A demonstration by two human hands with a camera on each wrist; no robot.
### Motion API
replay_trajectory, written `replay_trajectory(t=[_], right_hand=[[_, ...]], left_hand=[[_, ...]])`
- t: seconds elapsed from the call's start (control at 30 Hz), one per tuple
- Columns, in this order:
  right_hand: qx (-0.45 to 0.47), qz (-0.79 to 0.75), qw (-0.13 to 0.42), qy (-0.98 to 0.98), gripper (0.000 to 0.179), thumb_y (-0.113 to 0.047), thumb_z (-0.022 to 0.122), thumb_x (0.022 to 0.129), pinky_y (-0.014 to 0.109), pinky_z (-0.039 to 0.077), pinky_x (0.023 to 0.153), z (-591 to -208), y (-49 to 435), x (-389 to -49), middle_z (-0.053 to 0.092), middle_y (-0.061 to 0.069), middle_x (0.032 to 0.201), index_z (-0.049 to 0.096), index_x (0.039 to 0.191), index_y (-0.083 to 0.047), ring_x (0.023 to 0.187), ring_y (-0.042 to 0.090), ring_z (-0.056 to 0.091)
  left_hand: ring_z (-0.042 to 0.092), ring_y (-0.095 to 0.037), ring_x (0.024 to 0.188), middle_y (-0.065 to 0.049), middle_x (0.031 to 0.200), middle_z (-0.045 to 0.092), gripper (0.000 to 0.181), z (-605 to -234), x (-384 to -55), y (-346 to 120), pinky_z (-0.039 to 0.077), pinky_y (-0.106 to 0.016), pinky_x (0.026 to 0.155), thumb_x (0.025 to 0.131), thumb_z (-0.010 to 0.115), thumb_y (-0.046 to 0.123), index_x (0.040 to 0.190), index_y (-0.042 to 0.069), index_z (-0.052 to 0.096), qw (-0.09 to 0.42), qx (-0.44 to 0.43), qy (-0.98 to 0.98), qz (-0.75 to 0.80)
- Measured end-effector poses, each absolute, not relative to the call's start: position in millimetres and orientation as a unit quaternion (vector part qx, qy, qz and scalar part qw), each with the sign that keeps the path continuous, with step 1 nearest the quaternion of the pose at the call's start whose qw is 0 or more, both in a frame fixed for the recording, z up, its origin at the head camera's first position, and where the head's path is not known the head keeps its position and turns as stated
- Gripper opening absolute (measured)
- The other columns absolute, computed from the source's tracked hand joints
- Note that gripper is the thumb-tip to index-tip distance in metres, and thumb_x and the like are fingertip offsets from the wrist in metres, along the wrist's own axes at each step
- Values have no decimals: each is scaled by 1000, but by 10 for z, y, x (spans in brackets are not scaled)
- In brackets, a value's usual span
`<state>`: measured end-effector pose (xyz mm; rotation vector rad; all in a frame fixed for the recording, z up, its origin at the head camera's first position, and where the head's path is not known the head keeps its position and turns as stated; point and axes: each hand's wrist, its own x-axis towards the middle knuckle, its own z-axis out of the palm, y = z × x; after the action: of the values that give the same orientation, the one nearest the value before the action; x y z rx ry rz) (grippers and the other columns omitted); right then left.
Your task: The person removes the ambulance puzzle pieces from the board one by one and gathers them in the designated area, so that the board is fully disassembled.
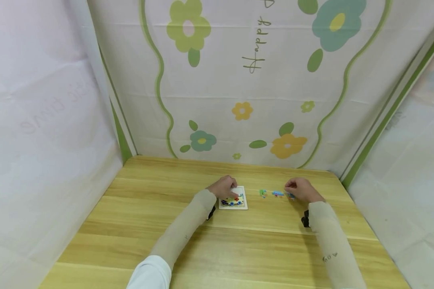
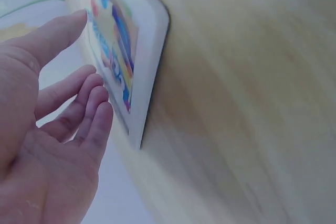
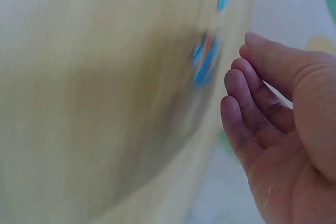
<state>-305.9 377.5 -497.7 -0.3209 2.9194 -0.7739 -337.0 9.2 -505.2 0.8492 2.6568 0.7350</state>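
Observation:
A small jigsaw board (image 1: 245, 201) with a white rim lies on the table, a colourful vehicle-like picture with blue wheels partly filling it. Over its upper left part is my left hand (image 1: 222, 187), thumb and fingers apart; in the left wrist view the fingertips are at the board's edge, and contact there cannot be told. My right hand (image 1: 304, 190) hovers by a blue puzzle piece (image 3: 206, 61), its fingers loosely bent and the thumb near the index fingertip, with nothing visible between them. Left of that piece lie another blue piece (image 1: 277, 193) and a green piece (image 1: 263, 193).
The wooden table (image 1: 238, 253) extends around the board and pieces. A white flowered cloth (image 1: 209, 88) hangs behind its far edge, and pale cloth walls (image 1: 50, 160) stand at both sides. Dark wrist cameras (image 1: 305, 219) sit at both wrists.

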Motion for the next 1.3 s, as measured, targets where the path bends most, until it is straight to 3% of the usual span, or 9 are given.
replay_trajectory(t=[0.27, 0.6, 0.83, 1.07, 1.2, 1.3], right_hand=[[-171, -260, 77, 947, 24, -14, 70, 103, 39, 59, 85, -4898, 3129, -3144, 75, 11, 106, 74, 119, 4, 95, 19, 68], [-265, -255, 97, 925, 26, -5, 75, 97, 38, 61, 87, -4890, 2305, -3142, 77, 15, 108, 74, 119, 7, 95, 19, 71], [-301, -233, 134, 915, 24, -8, 72, 101, 39, 61, 90, -4927, 1829, -3150, 75, 9, 119, 75, 124, -3, 102, 18, 70], [-339, -193, 119, 913, 14, -3, 73, 99, 34, 59, 78, -4937, 1623, -3153, 76, 7, 106, 79, 112, -7, 90, 17, 69], [-346, -180, 111, 914, 9, -2, 73, 99, 29, 49, 67, -4949, 1603, -3146, 73, 7, 97, 79, 101, -9, 76, 13, 58], [-350, -169, 103, 915, 9, -2, 73, 98, 30, 46, 68, -4951, 1603, -3123, 69, 10, 101, 79, 99, -8, 79, 14, 52]], left_hand=[[57, -18, 104, -12, 126, 65, 42, -5018, -3329, -248, 52, -36, 97, 97, 80, 24, 130, 1, 68, 119, 326, 907, 241], [58, -19, 113, -8, 128, 63, 49, -5061, -3176, -518, 51, -37, 105, 98, 79, 29, 136, 2, 65, 120, 348, 901, 231], [56, -20, 111, -11, 130, 61, 49, -5063, -3104, -589, 51, -38, 102, 99, 77, 27, 138, 2, 63, 119, 337, 898, 258], [55, -21, 110, -12, 128, 61, 45, -5107, -3115, -595, 51, -39, 101, 99, 77, 26, 135, 2, 64, 109, 335, 897, 268], [55, -20, 108, -12, 127, 62, 43, -5136, -3123, -591, 51, -38, 99, 99, 78, 26, 133, 3, 65, 105, 338, 897, 266], [55, -21, 107, -13, 127, 63, 43, -5139, -3124, -588, 51, -40, 99, 99, 78, 26, 133, 2, 65, 103, 341, 895, 268]])
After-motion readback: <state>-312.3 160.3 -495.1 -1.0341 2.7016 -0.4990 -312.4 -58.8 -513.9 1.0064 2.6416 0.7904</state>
